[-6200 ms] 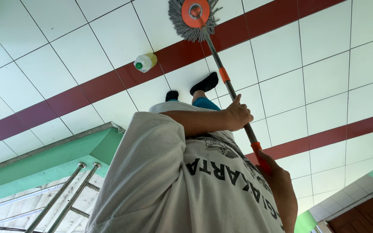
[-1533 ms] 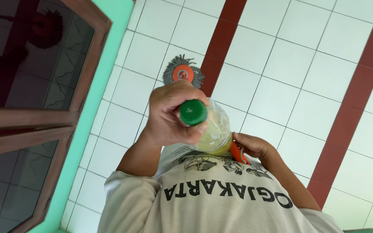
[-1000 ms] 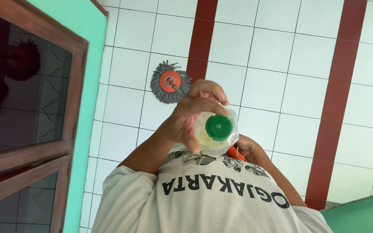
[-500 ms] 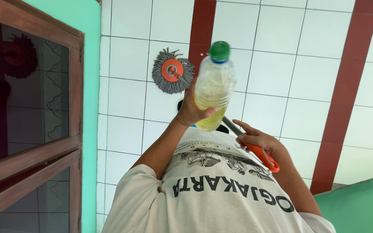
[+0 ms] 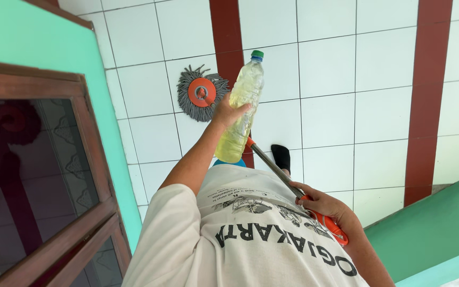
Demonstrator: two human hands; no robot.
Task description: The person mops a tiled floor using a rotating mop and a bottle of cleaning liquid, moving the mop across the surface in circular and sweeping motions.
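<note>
white printed t-shirt (image 5: 251,239), short sleeves

White tiled floor (image 5: 325,64) with dark red stripes (image 5: 426,95), green wall (image 5: 33,42), brown wooden-framed glass window (image 5: 33,175).

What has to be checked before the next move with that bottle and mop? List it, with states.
1. Left hand wrapped firmly around the bottle: ok.
2. Green cap on the bottle: ok; tightness: cannot tell.
3. Yellowish liquid in the bottle: ok.
4. Right hand closed on the mop handle at its orange grip: ok.
5. Mop head down on the tiled floor: ok.
</note>
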